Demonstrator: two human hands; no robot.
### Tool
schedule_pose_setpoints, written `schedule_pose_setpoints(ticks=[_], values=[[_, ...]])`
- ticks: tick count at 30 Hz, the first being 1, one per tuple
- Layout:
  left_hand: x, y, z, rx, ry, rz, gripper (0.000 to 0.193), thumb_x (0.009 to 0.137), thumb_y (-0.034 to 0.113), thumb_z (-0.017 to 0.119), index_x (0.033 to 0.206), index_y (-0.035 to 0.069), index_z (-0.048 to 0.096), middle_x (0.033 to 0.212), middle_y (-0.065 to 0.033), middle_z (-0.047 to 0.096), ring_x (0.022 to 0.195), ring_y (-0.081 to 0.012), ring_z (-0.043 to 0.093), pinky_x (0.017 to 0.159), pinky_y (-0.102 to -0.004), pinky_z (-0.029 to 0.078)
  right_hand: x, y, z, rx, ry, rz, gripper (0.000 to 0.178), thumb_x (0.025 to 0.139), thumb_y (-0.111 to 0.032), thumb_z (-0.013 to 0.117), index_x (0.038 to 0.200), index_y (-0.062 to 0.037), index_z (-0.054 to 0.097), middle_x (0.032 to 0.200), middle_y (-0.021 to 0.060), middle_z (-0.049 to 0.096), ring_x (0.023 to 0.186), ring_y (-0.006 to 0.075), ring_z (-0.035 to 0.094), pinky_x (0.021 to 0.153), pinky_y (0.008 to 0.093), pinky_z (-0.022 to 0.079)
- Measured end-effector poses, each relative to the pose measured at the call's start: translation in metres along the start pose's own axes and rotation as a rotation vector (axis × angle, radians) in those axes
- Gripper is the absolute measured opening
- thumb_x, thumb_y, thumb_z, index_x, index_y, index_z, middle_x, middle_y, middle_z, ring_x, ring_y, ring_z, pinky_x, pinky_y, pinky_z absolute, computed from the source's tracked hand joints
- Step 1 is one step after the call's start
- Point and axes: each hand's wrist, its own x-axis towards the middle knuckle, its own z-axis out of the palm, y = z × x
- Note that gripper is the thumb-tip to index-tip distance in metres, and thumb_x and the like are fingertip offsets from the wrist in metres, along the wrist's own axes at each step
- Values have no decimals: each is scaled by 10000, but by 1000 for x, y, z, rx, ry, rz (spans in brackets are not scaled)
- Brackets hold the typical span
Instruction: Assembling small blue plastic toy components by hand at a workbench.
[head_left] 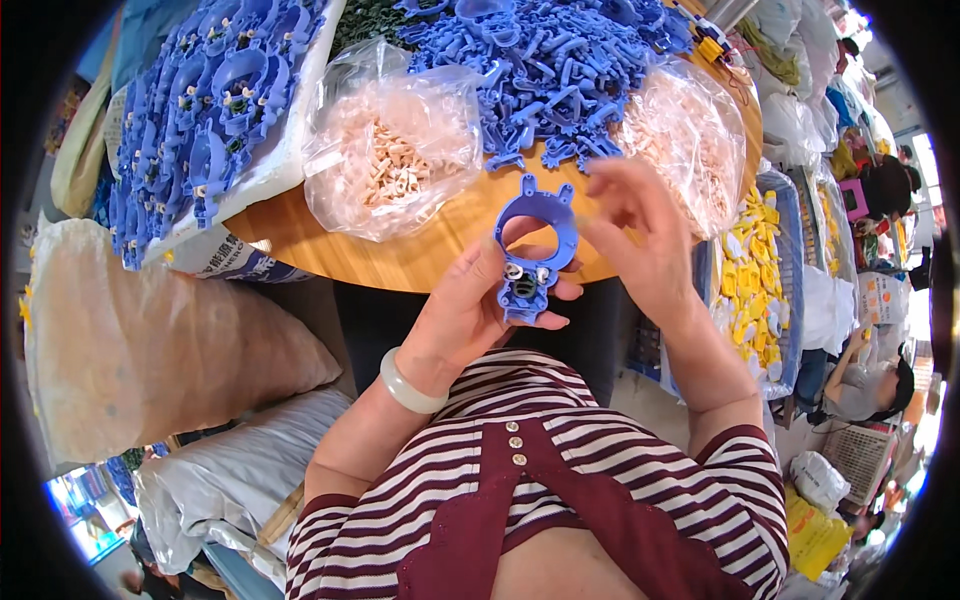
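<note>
My left hand (470,300) holds a blue plastic toy part (522,298) upright above my lap, near the table's front edge. The part has a round open ring at its top with two short prongs, and a narrower lower body. Two small white pieces sit below the ring, and something dark shows in the body between them. Just right of the ring is my right hand (645,235), blurred by motion. Its thumb and bent fingers stand apart, with nothing visible between them.
On the wooden table (340,262) lie a heap of blue parts (560,75) and clear bags of small cream pieces (395,165) and pinkish pieces (685,135). Finished-looking blue parts (205,110) cover a white tray at left. A crate of yellow parts (755,285) stands right; large sacks (160,340) stand left.
</note>
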Motion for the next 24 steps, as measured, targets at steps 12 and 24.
schedule_pose_setpoints(ticks=[12,24], values=[[-11,10,22,1450,236,672,388,837,47,585,1210,-13,497,1150,-168,571,1073,-286,559,920,-352,443,6,17,-6,87,-178,256,254,832,-166,637,1027,-3,618,769,-31,582,644,10,508,549,169,415],[6,-4,30,1987,-241,823,371,746,15,652,1113,11,597,1106,-150,597,1071,-314,571,894,-373,468,0,27,-21,309,-269,523,303,865,-258,603,1075,-39,582,746,-17,583,530,29,505,451,179,400]])
